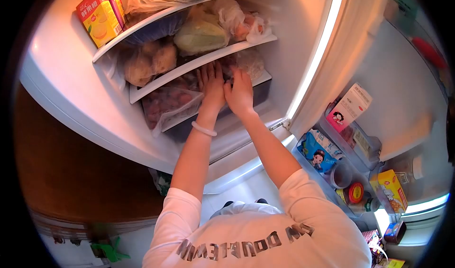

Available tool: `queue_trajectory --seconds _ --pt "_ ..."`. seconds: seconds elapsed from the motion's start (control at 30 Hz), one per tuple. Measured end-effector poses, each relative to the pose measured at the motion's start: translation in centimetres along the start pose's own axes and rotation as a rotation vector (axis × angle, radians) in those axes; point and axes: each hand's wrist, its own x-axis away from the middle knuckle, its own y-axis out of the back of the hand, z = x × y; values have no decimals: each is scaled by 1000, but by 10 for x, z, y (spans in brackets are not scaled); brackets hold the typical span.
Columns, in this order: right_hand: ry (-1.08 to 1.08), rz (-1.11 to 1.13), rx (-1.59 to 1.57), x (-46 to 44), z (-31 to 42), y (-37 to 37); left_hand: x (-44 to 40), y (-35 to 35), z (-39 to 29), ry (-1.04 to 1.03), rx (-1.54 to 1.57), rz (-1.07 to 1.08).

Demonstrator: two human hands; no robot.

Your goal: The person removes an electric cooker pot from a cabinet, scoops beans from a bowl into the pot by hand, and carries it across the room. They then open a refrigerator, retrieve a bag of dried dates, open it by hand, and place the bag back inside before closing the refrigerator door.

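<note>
Both my hands reach into an open fridge, at its lowest visible shelf level. My left hand (212, 82) lies over the bagged food there, its fingers stretched out and slightly apart. Close beside it, my right hand (240, 90) rests with fingers extended forward; its fingertips are partly lost among the bags. Left of my left hand is a clear plastic bag of dark red round pieces (168, 106). Behind my right hand sits a clear bag with pale contents (251, 62). What lies under my palms is hidden.
Above are a shelf edge (204, 69), bagged brown round produce (163, 59) and a bagged green vegetable (201, 36). Juice cartons (99, 18) stand upper left. At right, the open door's racks hold a pink-white carton (350, 108), a blue packet (318, 150) and a yellow box (392, 191).
</note>
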Motion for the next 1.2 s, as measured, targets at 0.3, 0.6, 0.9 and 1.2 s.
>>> queue_trajectory --seconds 0.3,0.6,0.9,1.2 --pt "-112 -70 -222 16 7 31 35 22 -30 40 131 -164" --pt "70 -122 -449 -40 111 63 58 76 -51 -30 620 -154" --pt "-11 -31 -633 -77 152 35 100 114 -54 -35 584 -147" --pt "18 -192 -606 -14 144 76 122 134 -34 -33 677 -167"
